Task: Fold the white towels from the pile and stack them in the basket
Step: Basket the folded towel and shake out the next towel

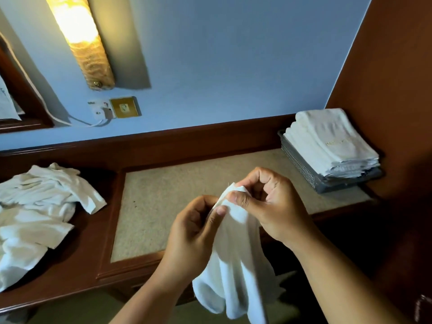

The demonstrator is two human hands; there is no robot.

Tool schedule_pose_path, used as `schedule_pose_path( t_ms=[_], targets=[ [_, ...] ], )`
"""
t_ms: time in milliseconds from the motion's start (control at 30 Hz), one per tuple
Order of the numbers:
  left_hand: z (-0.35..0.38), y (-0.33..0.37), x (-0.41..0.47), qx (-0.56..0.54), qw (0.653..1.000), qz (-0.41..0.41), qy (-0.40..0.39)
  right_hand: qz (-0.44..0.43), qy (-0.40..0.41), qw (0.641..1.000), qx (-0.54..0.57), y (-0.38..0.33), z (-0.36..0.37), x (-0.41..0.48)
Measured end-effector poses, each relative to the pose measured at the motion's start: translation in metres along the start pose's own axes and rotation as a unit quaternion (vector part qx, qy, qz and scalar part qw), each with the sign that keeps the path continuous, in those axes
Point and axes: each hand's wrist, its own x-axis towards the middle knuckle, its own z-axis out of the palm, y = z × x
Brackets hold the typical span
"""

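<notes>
A wooden table [175, 195] with a beige inset top spans the middle of the frame. At the left edge a loose pile of white towels [35, 211] sprawls on it. In the lower centre one white towel [236, 265] hangs in the air in front of the table. At the right, folded towels [332, 146] are stacked in a grey mesh basket [301, 164]. The left hand [196, 230] and right hand [273, 206] meet at the hanging towel's top corner, each grip pinched on the cloth. A lit wall lamp [79, 40] glows at the upper left, above a socket [126, 107].
</notes>
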Motion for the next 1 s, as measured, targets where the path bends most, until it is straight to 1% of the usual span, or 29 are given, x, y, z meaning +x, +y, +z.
schedule_pose_path(
  t_ms=[67,133,233,300,400,500,567,633,700,733,800,833,933,1000],
  targets=[
    [0.01,0.004,0.006,-0.065,0.997,-0.029,0.012,0.005,0.018,0.999,0.041,0.006,-0.005,-0.007],
    [0.016,0.006,0.011,-0.121,0.99,-0.066,0.026,0.019,0.018,0.996,0.089,0.014,-0.01,-0.017],
    [0.019,0.008,0.013,-0.139,0.987,-0.079,0.032,0.065,-0.011,0.988,0.142,0.026,-0.009,-0.029],
    [0.02,0.011,0.013,-0.124,0.99,-0.07,0.025,0.086,-0.008,0.985,0.15,0.029,-0.003,-0.032],
    [0.021,0.016,0.009,-0.06,0.997,-0.049,0.004,0.094,0.047,0.99,0.098,0.027,0.001,-0.033],
    [0.02,0.019,0.004,0.068,0.998,-0.012,-0.006,0.06,0.072,0.996,0.001,0.018,0.0,-0.033],
    [0.019,0.019,0.002,0.127,0.991,0.036,0.024,0.028,0.063,0.997,-0.038,0.012,0.001,-0.032],
    [0.018,0.021,0.0,0.125,0.987,0.087,0.044,0.017,0.047,0.998,-0.042,0.006,0.005,-0.031],
    [0.016,0.027,0.0,0.122,0.984,0.125,0.031,0.009,0.037,0.999,-0.03,0.002,0.008,-0.031],
    [0.013,0.03,0.001,0.139,0.981,0.133,0.019,0.0,0.037,0.999,-0.025,0.001,0.009,-0.031],
    [0.005,0.031,0.003,0.174,0.977,0.122,0.002,-0.016,0.036,0.999,-0.028,0.0,0.009,-0.032],
    [0.001,0.032,0.004,0.176,0.979,0.102,-0.009,-0.025,0.033,0.999,-0.036,0.0,0.009,-0.032],
    [-0.004,0.038,0.004,0.132,0.99,0.035,-0.036,-0.043,0.011,0.998,-0.051,-0.002,0.009,-0.032],
    [-0.003,0.044,0.005,0.116,0.993,0.02,-0.026,-0.057,0.001,0.997,-0.052,-0.002,0.01,-0.032]
  ],
)
